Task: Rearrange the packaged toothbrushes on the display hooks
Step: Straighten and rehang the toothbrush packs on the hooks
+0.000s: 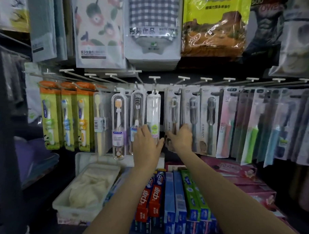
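Note:
Packaged toothbrushes hang in a row from metal display hooks across the middle of the head view. My left hand lies against the lower part of a clear tube pack with a white brush, fingers partly spread around it. My right hand grips the bottom of a flat clear pack with a grey-headed brush. Left of them hang two more clear tube packs and three green-and-orange children's brush packs. Pink, grey and green carded brushes fill the hooks to the right.
Packaged towels and a yellow bag hang above the hooks. Below, toothpaste boxes lie in a row, with a white basket of cloth to the left and pink boxes to the right.

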The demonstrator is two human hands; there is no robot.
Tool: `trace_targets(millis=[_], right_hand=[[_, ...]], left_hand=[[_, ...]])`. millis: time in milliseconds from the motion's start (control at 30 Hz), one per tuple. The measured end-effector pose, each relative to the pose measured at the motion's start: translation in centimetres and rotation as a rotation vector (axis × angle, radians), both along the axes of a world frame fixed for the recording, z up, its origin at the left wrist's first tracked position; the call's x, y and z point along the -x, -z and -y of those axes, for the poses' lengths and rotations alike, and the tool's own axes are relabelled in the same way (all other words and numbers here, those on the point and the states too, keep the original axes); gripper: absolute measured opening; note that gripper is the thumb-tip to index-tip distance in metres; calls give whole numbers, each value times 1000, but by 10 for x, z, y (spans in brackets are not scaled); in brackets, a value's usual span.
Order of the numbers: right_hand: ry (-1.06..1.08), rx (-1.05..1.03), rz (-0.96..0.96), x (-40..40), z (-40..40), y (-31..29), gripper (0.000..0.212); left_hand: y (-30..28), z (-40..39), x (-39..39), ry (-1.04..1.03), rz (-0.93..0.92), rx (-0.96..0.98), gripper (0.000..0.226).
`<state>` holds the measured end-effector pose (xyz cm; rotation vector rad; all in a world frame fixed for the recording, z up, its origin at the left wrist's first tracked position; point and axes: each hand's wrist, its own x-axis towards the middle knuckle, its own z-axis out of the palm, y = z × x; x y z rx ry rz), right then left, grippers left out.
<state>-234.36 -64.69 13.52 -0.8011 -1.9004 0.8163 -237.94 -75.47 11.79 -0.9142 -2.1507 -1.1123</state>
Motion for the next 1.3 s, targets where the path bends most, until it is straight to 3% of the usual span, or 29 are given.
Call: trace_targets(millis=[133, 333, 467, 567, 667, 800, 967, 1300], right_hand=[[28, 1, -92, 21, -10, 4, 52], [104, 82, -156, 44, -13, 6, 52], [123, 145, -172, 55, -13, 7, 65], [120, 157, -169, 58, -11, 6, 48], [79, 151, -179, 58, -10, 4, 31], [7, 146, -210, 50, -4, 5, 41], [-101, 92, -101, 21, -10, 1, 59], [-209, 88, -69, -7, -7, -1, 48]], left_hand=[[4, -13, 5, -110, -15, 64, 69], [9, -9, 24, -140, -63, 107, 49], [10, 0, 34, -152, -82, 119, 44], [10, 3, 41, -178, -132, 130, 48], [9, 5, 40, -93, -117, 146, 47], [10, 7, 40, -109, -156, 168, 48], [6, 10, 39, -100, -128, 212, 46], [4, 12, 28, -93, -85, 234, 45]])
